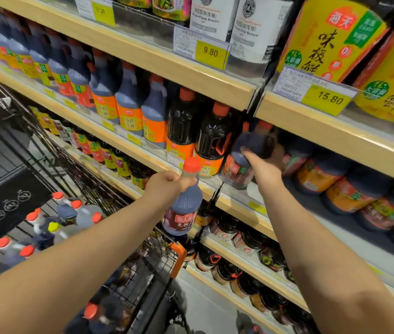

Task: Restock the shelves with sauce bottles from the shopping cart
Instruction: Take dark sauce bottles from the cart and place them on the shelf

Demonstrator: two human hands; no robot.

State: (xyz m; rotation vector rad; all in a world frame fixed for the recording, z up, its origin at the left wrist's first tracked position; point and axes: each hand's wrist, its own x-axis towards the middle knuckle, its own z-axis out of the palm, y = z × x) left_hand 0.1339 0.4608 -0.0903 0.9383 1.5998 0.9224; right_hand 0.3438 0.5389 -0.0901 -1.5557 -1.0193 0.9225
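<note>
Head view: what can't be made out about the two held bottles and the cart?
Head view, dark tilted sauce bottle: label blurred, side covered by the right hand.
Head view, dark red-capped maroon-labelled bottle: neck hidden by the left hand.
Head view, black wire shopping cart: bottle count hidden by left forearm, blur.

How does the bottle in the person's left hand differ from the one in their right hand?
The left hand grips the dark, red-capped plastic sauce bottle by its neck, upright; the right hand grips the dark, red-labelled plastic sauce bottle round its shoulder, tilted. The first is out in front of the shelves; the second is at the wooden shelf. Both hold dark sauce.
</note>
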